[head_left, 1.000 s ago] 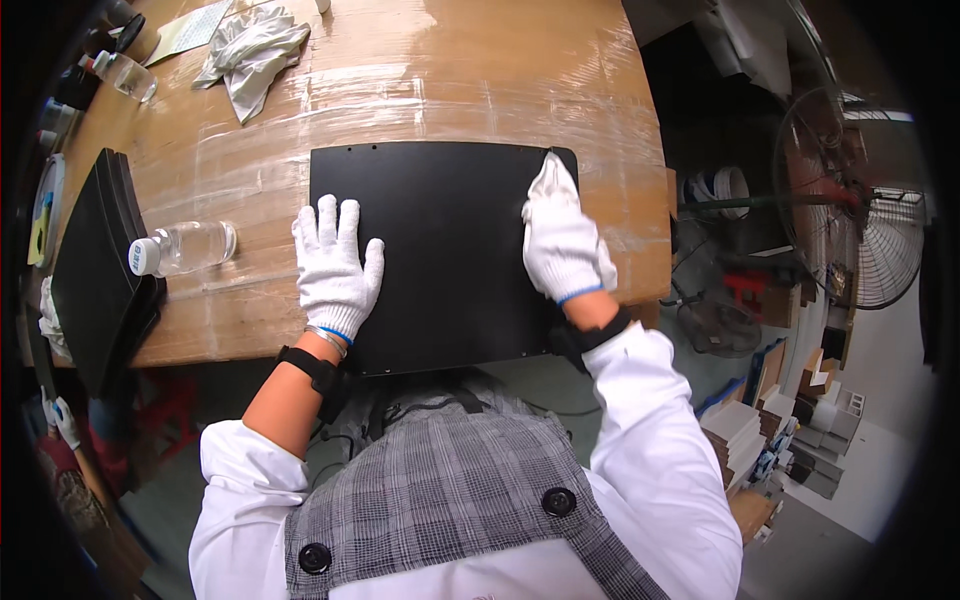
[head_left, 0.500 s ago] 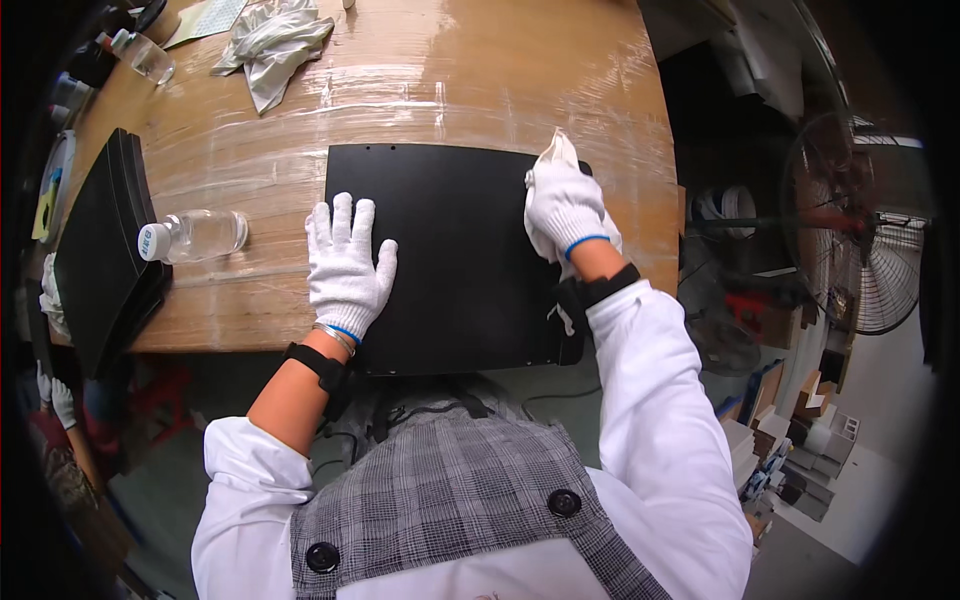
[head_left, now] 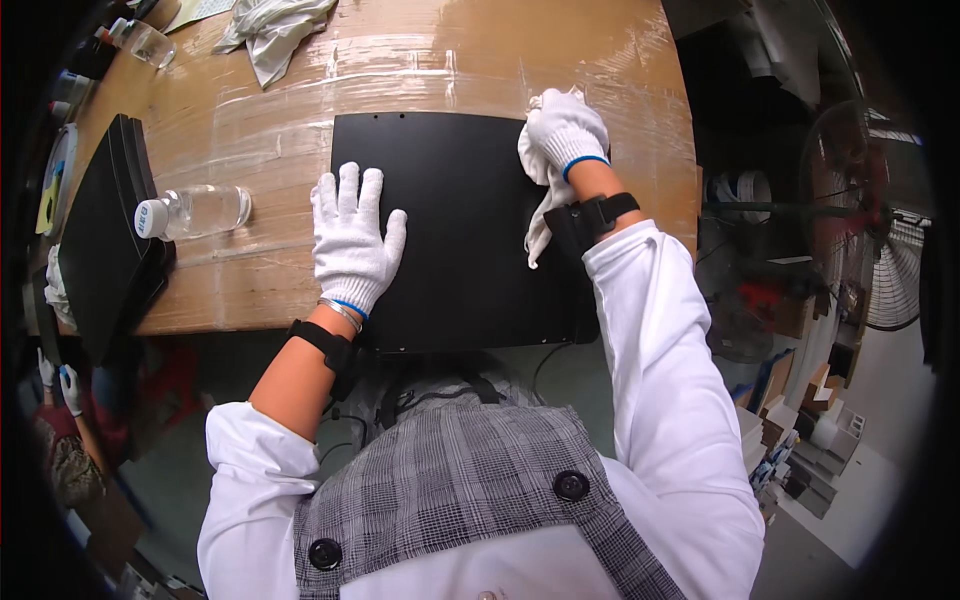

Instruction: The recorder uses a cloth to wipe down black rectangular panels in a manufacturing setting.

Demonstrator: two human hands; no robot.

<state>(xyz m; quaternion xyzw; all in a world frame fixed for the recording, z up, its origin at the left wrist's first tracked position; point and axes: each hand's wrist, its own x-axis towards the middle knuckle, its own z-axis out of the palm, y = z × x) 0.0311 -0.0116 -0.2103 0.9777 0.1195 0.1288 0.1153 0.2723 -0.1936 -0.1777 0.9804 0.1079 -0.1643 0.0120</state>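
1. The clear bottle (head_left: pixel 210 211) has blue printing on its white cap (head_left: pixel 151 218); the paper sheet (head_left: pixel 203 10) seems written on, though too small to read.
2. The black panel (head_left: pixel 460 250) lies on the film-wrapped table (head_left: pixel 430 75), its near edge jutting slightly past the table's; tabletop extends beyond its far edge and right side.
3. The gloved left hand (head_left: pixel 354 238) presses the panel's left part, fingers spread.
4. The gloved right hand (head_left: pixel 567 128) grips a white cloth (head_left: pixel 537 238) by the panel's far right corner.

Free tabletop (head_left: pixel 450 80) beyond black panel (head_left: pixel 460 250), bottle (head_left: pixel 205 211) at left.
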